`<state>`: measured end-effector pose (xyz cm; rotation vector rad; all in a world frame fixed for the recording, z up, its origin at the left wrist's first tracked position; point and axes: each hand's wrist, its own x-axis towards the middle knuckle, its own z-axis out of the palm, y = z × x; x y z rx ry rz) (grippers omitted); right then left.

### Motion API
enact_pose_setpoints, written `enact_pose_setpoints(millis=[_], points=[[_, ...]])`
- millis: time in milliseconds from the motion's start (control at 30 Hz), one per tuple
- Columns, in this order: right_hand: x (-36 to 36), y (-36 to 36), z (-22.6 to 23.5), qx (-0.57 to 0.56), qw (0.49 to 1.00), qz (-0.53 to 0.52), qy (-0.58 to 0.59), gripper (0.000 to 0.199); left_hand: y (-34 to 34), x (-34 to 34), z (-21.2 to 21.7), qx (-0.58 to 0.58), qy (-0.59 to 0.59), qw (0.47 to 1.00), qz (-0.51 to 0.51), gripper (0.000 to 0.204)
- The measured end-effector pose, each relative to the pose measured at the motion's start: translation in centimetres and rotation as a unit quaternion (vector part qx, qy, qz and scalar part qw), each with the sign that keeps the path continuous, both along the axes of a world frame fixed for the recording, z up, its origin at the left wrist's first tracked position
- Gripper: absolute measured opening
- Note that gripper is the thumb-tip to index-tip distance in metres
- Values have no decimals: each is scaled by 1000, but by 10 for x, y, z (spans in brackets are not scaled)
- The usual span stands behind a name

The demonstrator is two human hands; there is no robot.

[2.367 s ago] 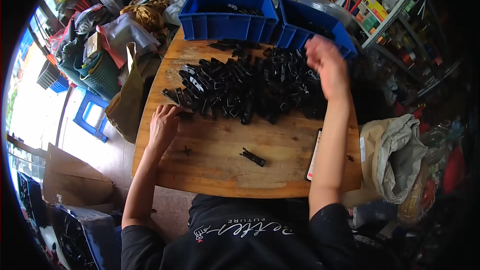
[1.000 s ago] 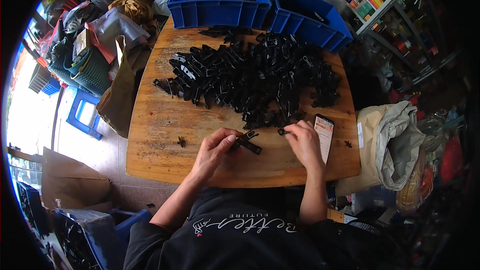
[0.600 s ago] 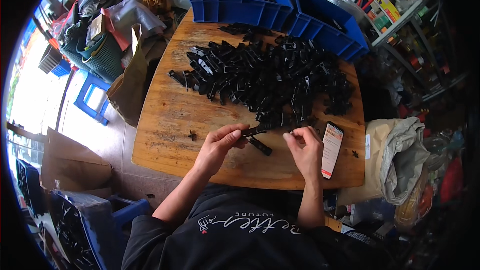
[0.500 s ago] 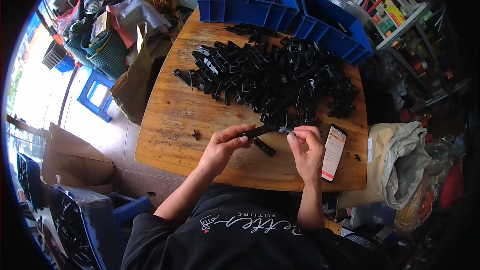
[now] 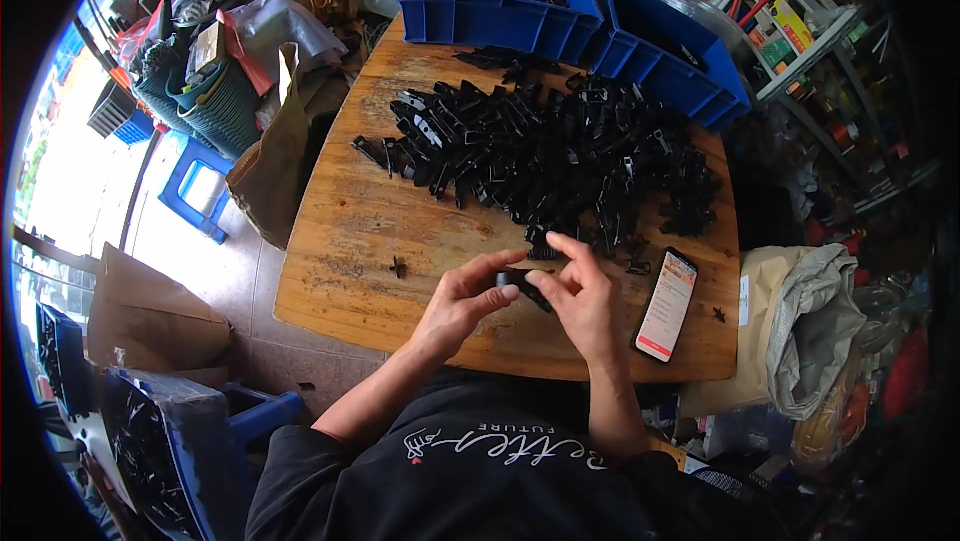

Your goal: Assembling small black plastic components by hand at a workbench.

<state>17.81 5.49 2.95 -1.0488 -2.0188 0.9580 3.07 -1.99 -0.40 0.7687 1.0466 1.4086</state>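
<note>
My left hand (image 5: 458, 309) pinches a small black plastic part (image 5: 512, 279) between thumb and fingers, just above the table's near half. From the other side my right hand (image 5: 585, 313) meets the same part, its thumb against it and its index finger raised above. The fingers partly hide the part, so its exact kind does not show. Beyond my hands spreads a large heap of similar black plastic parts (image 5: 500, 146), some with shiny metal pieces. Another dark piece under my fingers is mostly covered.
The wooden table (image 5: 330, 271) carries a lit phone (image 5: 666, 306) right of my hands. Two blue bins (image 5: 500, 19) stand at its far edge. A tiny dark piece (image 5: 398, 268) lies left. A paper sack (image 5: 775, 321) stands right, a blue stool (image 5: 195, 191) on the floor left.
My right hand has moved left, up to the part in my left hand. The small shiny piece it held before no longer shows. The view has shifted slightly.
</note>
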Motion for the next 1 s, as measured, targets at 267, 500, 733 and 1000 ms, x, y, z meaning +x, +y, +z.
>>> enact_pose_setpoints(millis=[267, 500, 733, 1000], points=[[26, 45, -30, 187, 974, -65, -108, 31, -5, -20, -9, -8, -39, 996, 83, 31], [21, 41, -31, 169, 975, -4, -146, 17, -6, -19, -5, -5, -38, 996, 86, 31], [7, 27, -18, 209, 965, 32, -155, 23, -4, -19, -14, -15, -68, 994, 89, 31], [13, 26, -28, 126, 990, 4, -63, 8, -3, -21, -8, 3, -11, 991, 130, 39]])
